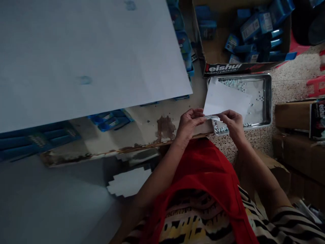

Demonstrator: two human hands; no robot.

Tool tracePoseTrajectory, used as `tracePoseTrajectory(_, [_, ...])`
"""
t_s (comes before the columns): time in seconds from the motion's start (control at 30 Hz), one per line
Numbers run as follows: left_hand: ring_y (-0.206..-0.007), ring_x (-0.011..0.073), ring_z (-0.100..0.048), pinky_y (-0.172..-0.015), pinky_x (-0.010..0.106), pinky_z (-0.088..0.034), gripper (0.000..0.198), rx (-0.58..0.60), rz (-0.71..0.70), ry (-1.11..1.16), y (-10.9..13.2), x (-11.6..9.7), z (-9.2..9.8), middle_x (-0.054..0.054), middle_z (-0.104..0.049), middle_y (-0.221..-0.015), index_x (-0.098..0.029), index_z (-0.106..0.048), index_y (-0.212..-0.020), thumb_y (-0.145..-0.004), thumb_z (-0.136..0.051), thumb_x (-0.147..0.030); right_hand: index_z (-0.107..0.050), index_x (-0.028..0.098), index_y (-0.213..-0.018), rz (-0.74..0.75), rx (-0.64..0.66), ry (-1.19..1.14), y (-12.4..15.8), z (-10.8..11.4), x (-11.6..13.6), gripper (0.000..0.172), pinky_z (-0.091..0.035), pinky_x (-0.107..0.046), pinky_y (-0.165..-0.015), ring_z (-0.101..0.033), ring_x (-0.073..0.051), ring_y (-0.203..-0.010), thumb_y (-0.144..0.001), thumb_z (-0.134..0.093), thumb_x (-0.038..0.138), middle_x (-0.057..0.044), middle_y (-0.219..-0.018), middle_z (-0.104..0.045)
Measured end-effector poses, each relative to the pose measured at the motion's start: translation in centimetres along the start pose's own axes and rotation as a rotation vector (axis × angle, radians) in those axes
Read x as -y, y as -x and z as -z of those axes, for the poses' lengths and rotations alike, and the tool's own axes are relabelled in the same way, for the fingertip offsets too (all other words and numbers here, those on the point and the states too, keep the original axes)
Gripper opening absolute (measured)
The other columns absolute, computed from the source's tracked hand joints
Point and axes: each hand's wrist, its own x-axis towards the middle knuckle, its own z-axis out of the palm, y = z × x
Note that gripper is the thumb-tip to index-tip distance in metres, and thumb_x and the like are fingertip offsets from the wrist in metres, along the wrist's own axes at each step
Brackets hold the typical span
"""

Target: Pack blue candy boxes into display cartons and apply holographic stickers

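My left hand and my right hand are close together at the near side of a metal tray. The fingertips of both pinch a small, thin, whitish translucent strip stretched between them; its exact kind is unclear. Just beyond the fingers, a white sheet of paper lies over part of the tray. Small pale and dark bead-like pieces are scattered in the tray, some under the sheet's edge.
A cardboard box of blue packets stands behind the tray. A large white board covers much of the worn table, with blue packs along its edge. Brown cartons stand at right on the speckled floor.
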Motion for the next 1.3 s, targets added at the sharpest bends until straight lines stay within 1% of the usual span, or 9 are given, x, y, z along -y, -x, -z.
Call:
tracePoseTrajectory(0.1, [-0.078, 0.0147, -0.070, -0.071, 0.027, -0.059, 0.053, -0.045, 0.035, 0.039, 0.8, -0.6, 2.2, 0.001, -0.076, -0.084, -0.019, -0.074, -0.100, -0.052, -0.096, -0.026, -0.075, 0.022, -0.070, -0.073, 0.044, -0.094, 0.6, -1.9, -0.6, 0.021, -0.040, -0.029, -0.063, -0.050, -0.013, -0.065, -0.072, -0.083, 0.041, 0.000, -0.066, -0.065])
tracePoseTrajectory(0.23, [-0.073, 0.0146, -0.070, -0.068, 0.027, -0.059, 0.055, -0.142, 0.048, 0.083, 2.5, -1.7, 6.7, 0.001, -0.076, -0.081, -0.019, -0.073, -0.099, -0.050, -0.097, -0.024, -0.075, 0.022, -0.068, -0.189, 0.117, -0.192, 1.7, -6.4, -1.5, 0.023, -0.039, -0.028, -0.062, -0.048, -0.012, -0.061, -0.067, -0.086, 0.043, 0.000, -0.063, -0.066])
tracePoseTrajectory(0.43, [-0.068, 0.0164, -0.071, -0.061, 0.026, -0.056, 0.056, -0.308, 0.063, 0.148, 5.5, -3.6, 15.5, 0.002, -0.075, -0.078, -0.018, -0.071, -0.096, -0.047, -0.097, -0.022, -0.072, 0.020, -0.063, -0.293, 0.213, -0.233, 3.7, -16.2, -1.2, 0.025, -0.032, -0.026, -0.056, -0.044, -0.009, -0.056, -0.060, -0.086, 0.040, 0.001, -0.060, -0.062])
tracePoseTrajectory(0.63, [-0.068, 0.0159, -0.070, -0.065, 0.027, -0.057, 0.061, -0.404, 0.007, 0.235, 7.9, -5.2, 24.3, 0.000, -0.074, -0.075, -0.017, -0.067, -0.096, -0.043, -0.097, -0.024, -0.067, 0.021, -0.058, -0.343, 0.300, -0.216, 5.2, -25.5, -0.8, 0.027, -0.026, -0.025, -0.050, -0.041, -0.008, -0.053, -0.057, -0.084, 0.041, 0.003, -0.057, -0.058])
tracePoseTrajectory(0.77, [-0.065, 0.0148, -0.068, -0.066, 0.028, -0.057, 0.063, -0.414, -0.020, 0.247, 9.2, -6.0, 28.1, -0.001, -0.073, -0.073, -0.017, -0.066, -0.096, -0.042, -0.098, -0.028, -0.069, 0.021, -0.064, -0.345, 0.325, -0.202, 6.2, -29.5, -0.7, 0.027, -0.026, -0.026, -0.049, -0.040, -0.008, -0.052, -0.058, -0.085, 0.042, 0.003, -0.060, -0.058])
tracePoseTrajectory(0.87, [-0.065, 0.0151, -0.068, -0.067, 0.029, -0.058, 0.059, -0.430, -0.081, 0.211, 9.8, -6.5, 29.8, 0.001, -0.075, -0.074, -0.016, -0.068, -0.096, -0.046, -0.097, -0.030, -0.070, 0.020, -0.065, -0.251, 0.341, -0.113, 6.9, -31.4, -0.1, 0.028, -0.032, -0.026, -0.053, -0.045, -0.010, -0.055, -0.065, -0.084, 0.045, 0.003, -0.061, -0.060])
tracePoseTrajectory(1.07, [-0.075, 0.0170, -0.071, -0.073, 0.029, -0.057, 0.043, -0.556, -0.290, 0.141, 8.2, -7.0, 33.8, 0.002, -0.076, -0.078, -0.018, -0.069, -0.091, -0.056, -0.091, -0.030, -0.073, 0.021, -0.070, 0.082, 0.349, 0.160, 6.1, -36.7, 1.9, 0.030, -0.040, -0.028, -0.061, -0.055, -0.014, -0.061, -0.079, -0.078, 0.050, 0.001, -0.065, -0.065])
tracePoseTrajectory(1.2, [-0.078, 0.0174, -0.073, -0.078, 0.029, -0.057, 0.035, -0.637, -0.409, 0.067, 5.0, -7.9, 37.0, 0.002, -0.076, -0.079, -0.019, -0.070, -0.092, -0.062, -0.086, -0.022, -0.071, 0.022, -0.069, 0.197, 0.337, 0.276, 4.1, -41.5, 2.2, 0.035, -0.041, -0.028, -0.061, -0.056, -0.016, -0.059, -0.083, -0.072, 0.053, 0.001, -0.062, -0.064])
tracePoseTrajectory(1.3, [-0.077, 0.0174, -0.073, -0.080, 0.030, -0.057, 0.031, -0.664, -0.442, 0.002, 2.3, -8.9, 38.9, 0.000, -0.075, -0.077, -0.019, -0.069, -0.091, -0.063, -0.082, -0.014, -0.073, 0.021, -0.072, 0.257, 0.282, 0.383, 2.2, -44.4, 2.1, 0.032, -0.042, -0.029, -0.066, -0.062, -0.018, -0.067, -0.083, -0.070, 0.051, 0.000, -0.067, -0.069])
